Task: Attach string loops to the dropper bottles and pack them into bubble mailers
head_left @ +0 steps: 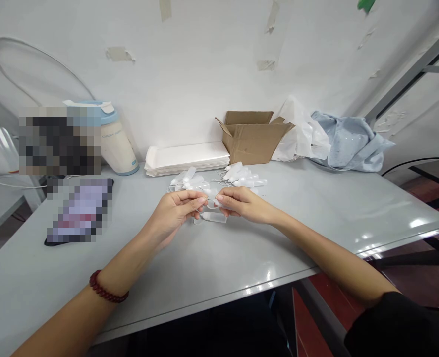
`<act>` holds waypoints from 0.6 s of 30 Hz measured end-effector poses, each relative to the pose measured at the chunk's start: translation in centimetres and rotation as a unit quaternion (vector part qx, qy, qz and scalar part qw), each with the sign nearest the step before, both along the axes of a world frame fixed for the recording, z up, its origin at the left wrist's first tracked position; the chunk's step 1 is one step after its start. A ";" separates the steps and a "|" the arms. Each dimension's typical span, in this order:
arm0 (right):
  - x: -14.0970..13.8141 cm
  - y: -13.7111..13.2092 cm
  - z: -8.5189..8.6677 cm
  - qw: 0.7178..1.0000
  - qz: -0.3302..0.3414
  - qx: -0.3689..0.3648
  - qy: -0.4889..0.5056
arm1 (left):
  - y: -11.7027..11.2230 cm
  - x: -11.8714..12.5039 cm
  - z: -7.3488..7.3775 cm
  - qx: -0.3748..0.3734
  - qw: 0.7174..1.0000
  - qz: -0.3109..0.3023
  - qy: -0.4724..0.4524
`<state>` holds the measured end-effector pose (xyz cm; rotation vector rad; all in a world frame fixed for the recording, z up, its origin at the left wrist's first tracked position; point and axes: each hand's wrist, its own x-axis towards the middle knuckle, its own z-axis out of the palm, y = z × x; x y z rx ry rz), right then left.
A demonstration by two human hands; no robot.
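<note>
My left hand (178, 212) is closed in a pinch on a thin grey cord near the middle of the table. Just to its right, my right hand (242, 203) pinches the white cap (216, 203) of a small bottle. Its fingers hide most of that bottle. Below the hands, another small translucent bottle (215, 217) with a white cap and a cord loop lies on its side. Beyond the hands rest two loose piles of similar bottles, a left pile (190, 179) and a right pile (242, 174).
Along the wall stand a cream tumbler (117, 146), a stack of white flat boxes or envelopes (188, 157), an open cardboard box (254, 144), a white plastic bag (301, 134) and a bundled blue cloth (353, 141). A blurred-out phone-like object (80, 210) lies left on the grey table (219, 267).
</note>
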<state>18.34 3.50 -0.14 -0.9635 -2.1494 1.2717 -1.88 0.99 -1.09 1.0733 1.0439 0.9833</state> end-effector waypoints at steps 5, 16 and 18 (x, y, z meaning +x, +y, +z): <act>0.0 -0.1 0.1 1.000 0.000 -0.003 0.000 | 0.0 0.1 0.1 -0.003 1.000 -0.004 0.002; -0.3 -0.2 -0.2 0.999 -0.011 0.021 -0.024 | -0.2 0.6 -0.3 0.064 0.994 0.013 0.090; -0.5 -0.4 -0.3 0.999 -0.015 0.023 -0.026 | -0.4 0.7 -0.4 0.081 0.990 0.018 0.117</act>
